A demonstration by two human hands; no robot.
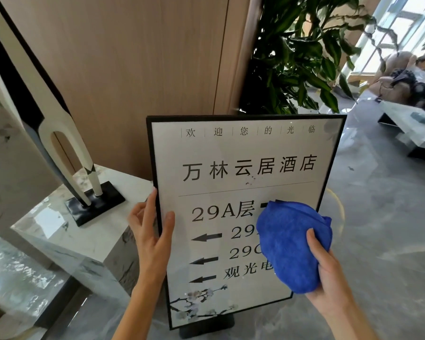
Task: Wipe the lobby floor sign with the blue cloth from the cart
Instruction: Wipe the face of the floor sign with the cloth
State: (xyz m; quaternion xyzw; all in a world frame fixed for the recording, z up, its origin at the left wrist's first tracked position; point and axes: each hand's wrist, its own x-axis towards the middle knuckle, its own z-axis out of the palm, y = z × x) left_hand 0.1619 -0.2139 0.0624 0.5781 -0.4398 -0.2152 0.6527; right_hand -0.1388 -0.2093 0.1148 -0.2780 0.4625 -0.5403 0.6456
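While the left hand is gripping the sign's left edge, thumb lying flat on the glass and fingers curling round behind the black frame, the right hand is pressing the bunched blue cloth against the lower right part of the sign, its thumb showing on top of the fabric and the remaining fingers hiding underneath, clamped on the wad. The sign is standing upright on a dark base on the grey marbled floor, leaning slightly back, its pale face carrying Chinese characters, the line "29A", three black arrows pointing left and a branch of blossom along the bottom. The cloth is covering the right ends of the middle lines of text and part of a black arrow. A few small specks are showing on the glass just under the large row of characters. Just beside the sign on its left, a marble plinth is carrying a tall black and white sculpture on a black plate. Behind the sign, a wood-panelled wall is rising, and a leafy green plant is spreading above its top right corner. Farther right, a low white table is sitting near bright windows.
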